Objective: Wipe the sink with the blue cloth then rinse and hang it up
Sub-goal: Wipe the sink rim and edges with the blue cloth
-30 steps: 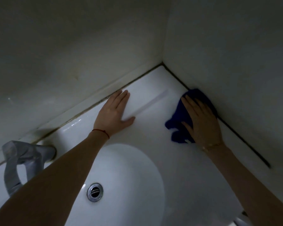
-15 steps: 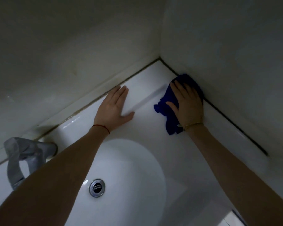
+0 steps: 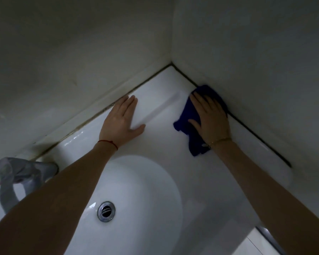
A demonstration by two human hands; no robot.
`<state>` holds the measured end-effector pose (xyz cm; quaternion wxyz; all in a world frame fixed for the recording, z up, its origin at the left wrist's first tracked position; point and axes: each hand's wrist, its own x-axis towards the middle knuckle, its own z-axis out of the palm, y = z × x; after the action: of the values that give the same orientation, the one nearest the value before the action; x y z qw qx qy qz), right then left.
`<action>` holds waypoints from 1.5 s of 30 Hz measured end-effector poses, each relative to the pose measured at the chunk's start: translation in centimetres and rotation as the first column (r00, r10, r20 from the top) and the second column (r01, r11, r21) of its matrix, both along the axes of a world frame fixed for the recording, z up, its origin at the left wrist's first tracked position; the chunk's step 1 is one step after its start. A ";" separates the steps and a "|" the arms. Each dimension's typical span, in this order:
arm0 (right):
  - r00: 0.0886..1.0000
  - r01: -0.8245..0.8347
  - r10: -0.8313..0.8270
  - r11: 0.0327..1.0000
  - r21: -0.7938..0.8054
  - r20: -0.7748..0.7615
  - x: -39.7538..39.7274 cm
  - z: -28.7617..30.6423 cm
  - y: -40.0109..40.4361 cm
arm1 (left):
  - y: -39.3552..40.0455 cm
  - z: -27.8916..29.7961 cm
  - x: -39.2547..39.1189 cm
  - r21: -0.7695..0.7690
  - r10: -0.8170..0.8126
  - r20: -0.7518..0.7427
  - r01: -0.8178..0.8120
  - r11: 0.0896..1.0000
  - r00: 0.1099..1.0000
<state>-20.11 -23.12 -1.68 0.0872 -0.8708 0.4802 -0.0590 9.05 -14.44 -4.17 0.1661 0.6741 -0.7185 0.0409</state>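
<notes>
Wiping is under way: the right hand point(image 3: 211, 119), fingers flat, presses the cloth point(image 3: 189, 115) on the sink point(image 3: 166, 144) ledge by the wall corner; the left hand point(image 3: 121, 122) rests flat, its grip empty; rinsing and hanging remain.

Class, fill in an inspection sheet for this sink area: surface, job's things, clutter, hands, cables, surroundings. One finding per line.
Surface: white sink top, glossy; round basin with metal drain.
Job's things: blue cloth crumpled flat on the sink's rear right ledge, against the side wall.
Clutter: nothing seen.
Hands: right hand pressing flat on the cloth; left hand flat on the back ledge, holding nothing.
Cables: nothing seen.
Surroundings: grey faucet at left; dark sealant seam along pale walls; dim light.
</notes>
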 end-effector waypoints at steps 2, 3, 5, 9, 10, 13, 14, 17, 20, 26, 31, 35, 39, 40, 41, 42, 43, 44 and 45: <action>1.000 -0.016 0.016 1.000 0.003 -0.018 -0.3 -0.1 -0.1 | 0.0 0.0 0.1 -0.003 -0.001 -0.011 0.001 1.000 1.000; 0.999 -0.028 0.029 1.000 0.013 -0.014 -1.2 -0.1 0.4 | 0.0 0.0 0.2 -0.006 -0.001 -0.012 0.001 1.000 1.000; 0.999 -0.039 0.040 0.999 0.027 -0.018 -4.0 0.1 2.2 | 0.0 -0.1 0.3 -0.003 -0.001 -0.007 0.001 1.000 1.000; 0.998 0.044 -0.043 0.999 0.031 -0.039 -10.7 0.6 7.4 | 0.0 -0.2 0.2 -0.005 0.001 -0.017 -0.002 1.000 1.000; 0.997 0.062 -0.060 0.998 0.026 -0.054 -11.9 0.8 8.6 | 0.0 -0.3 0.3 -0.009 0.002 -0.020 -0.002 1.000 1.000; 0.994 0.098 -0.098 0.995 0.005 -0.048 -12.8 0.9 9.7 | 0.0 -0.3 0.2 -0.011 0.012 -0.026 -0.013 1.000 1.000; 0.993 0.112 -0.112 0.994 -0.001 -0.037 -12.3 0.8 9.4 | 0.0 -0.3 0.2 -0.011 0.015 -0.021 -0.015 1.000 1.000; 0.995 0.098 -0.097 0.995 0.009 -0.015 -9.6 0.6 7.3 | 0.0 -0.2 0.0 -0.004 0.012 -0.011 -0.012 1.000 1.000; 0.999 0.045 -0.045 0.999 0.016 0.014 -5.6 0.4 4.0 | 0.0 0.0 -0.1 0.008 0.016 -0.012 -0.016 1.000 1.000; 0.998 0.034 -0.033 0.999 -0.022 0.053 3.5 -0.6 -2.1 | 0.1 0.3 -0.1 0.026 0.019 -0.023 -0.018 0.999 1.000; 0.993 0.030 -0.024 0.999 -0.044 0.113 6.6 -1.0 -4.0 | 0.1 0.5 -0.1 0.016 0.014 -0.022 -0.013 1.000 1.000; 0.980 -0.048 0.051 0.999 -0.018 0.195 5.4 -0.7 -4.4 | 0.1 0.6 -0.2 0.015 0.008 -0.019 -0.007 1.000 1.000; 0.886 0.016 -0.065 0.994 0.111 0.459 5.5 -0.6 -4.3 | 0.0 0.6 -0.2 0.012 0.015 -0.023 -0.015 1.000 1.000; 0.833 0.066 -0.145 0.984 0.163 0.534 5.8 -0.5 -4.2 | 0.0 0.6 -0.2 0.015 0.013 -0.023 -0.013 1.000 1.000; 0.767 0.112 -0.220 0.971 0.212 0.603 6.3 -0.4 -4.2 | 0.0 0.6 -0.2 0.019 0.010 -0.023 -0.010 1.000 1.000; 0.704 0.139 -0.271 0.959 0.247 0.656 7.0 -0.2 -4.4 | 0.0 0.6 -0.2 0.024 0.011 -0.019 -0.011 1.000 1.000; 0.670 0.145 -0.294 0.952 0.268 0.682 7.9 0.0 -4.7 | 0.0 0.6 -0.2 0.032 0.015 -0.012 -0.015 0.999 1.000; 0.679 0.123 -0.280 0.954 0.272 0.679 9.0 0.3 -4.9 | 0.0 0.7 -0.2 0.040 0.020 -0.007 -0.020 0.999 1.000; 0.737 0.077 -0.219 0.967 0.243 0.639 10.2 0.4 -4.9 | 0.0 0.7 -0.2 0.045 0.021 -0.008 -0.021 0.999 1.000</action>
<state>-9.92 -28.03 -1.31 0.3334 -0.7388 0.4897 -0.3213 8.85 -14.41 -3.43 0.1538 0.6854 -0.7114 0.0237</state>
